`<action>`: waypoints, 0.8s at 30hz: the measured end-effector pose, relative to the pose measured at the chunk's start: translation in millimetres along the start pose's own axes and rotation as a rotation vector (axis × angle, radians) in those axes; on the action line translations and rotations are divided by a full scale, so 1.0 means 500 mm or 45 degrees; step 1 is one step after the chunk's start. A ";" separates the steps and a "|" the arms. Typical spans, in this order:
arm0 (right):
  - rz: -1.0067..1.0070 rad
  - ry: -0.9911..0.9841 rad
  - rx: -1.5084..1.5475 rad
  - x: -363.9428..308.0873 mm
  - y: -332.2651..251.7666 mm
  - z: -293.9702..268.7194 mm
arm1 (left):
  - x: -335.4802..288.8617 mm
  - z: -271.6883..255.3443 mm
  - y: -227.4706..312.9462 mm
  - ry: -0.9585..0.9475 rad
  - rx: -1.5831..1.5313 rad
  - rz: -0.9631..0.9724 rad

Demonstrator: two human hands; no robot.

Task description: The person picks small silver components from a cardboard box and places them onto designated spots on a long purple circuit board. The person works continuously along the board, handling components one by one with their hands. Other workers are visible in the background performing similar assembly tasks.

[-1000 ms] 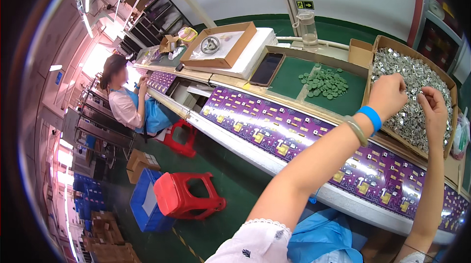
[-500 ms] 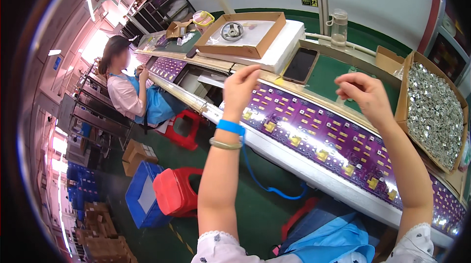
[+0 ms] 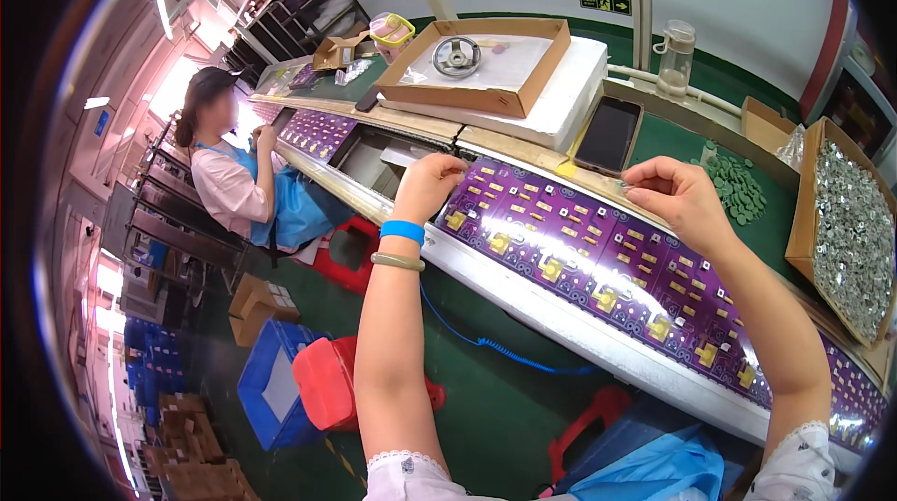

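A long purple circuit board panel (image 3: 598, 263) with rows of small yellow and white parts lies along the rail in front of me. My left hand (image 3: 430, 185) is closed, with thumb and fingertips pinched together at the panel's far left corner. What they hold, if anything, is too small to make out. Above the panel's far edge, my right hand (image 3: 680, 200) is closed in a pinch, a tiny greyish part (image 3: 623, 184) showing at its fingertips. A blue strap with a coiled cord circles my left wrist, beside a pale bangle.
Green discs (image 3: 738, 188) lie heaped beyond my right hand. A carton of small metal parts (image 3: 852, 230) stands at right. Beyond the rail are a phone (image 3: 609, 134), a glass bottle (image 3: 676, 57) and a shallow cardboard tray (image 3: 523, 99). A co-worker (image 3: 238, 164) sits at left.
My left hand has come down to the panel's far left corner. My right hand has moved left and lower, uncovering the heap of green discs. The whole view has shifted slightly.
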State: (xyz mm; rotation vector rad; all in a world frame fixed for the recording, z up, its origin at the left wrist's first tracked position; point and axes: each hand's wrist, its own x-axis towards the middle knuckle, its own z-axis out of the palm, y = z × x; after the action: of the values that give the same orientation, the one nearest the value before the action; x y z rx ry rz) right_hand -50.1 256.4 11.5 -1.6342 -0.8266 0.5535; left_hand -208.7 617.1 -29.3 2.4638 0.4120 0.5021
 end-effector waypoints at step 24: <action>-0.052 0.016 0.035 0.000 -0.006 -0.008 | 0.055 0.013 -0.008 -0.200 0.378 0.201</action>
State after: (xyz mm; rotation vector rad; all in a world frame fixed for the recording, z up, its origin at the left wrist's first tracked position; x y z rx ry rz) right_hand -47.7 254.3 15.3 -1.5910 -0.8374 0.5233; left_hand -182.3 627.8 -29.6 2.8151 0.2420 0.3251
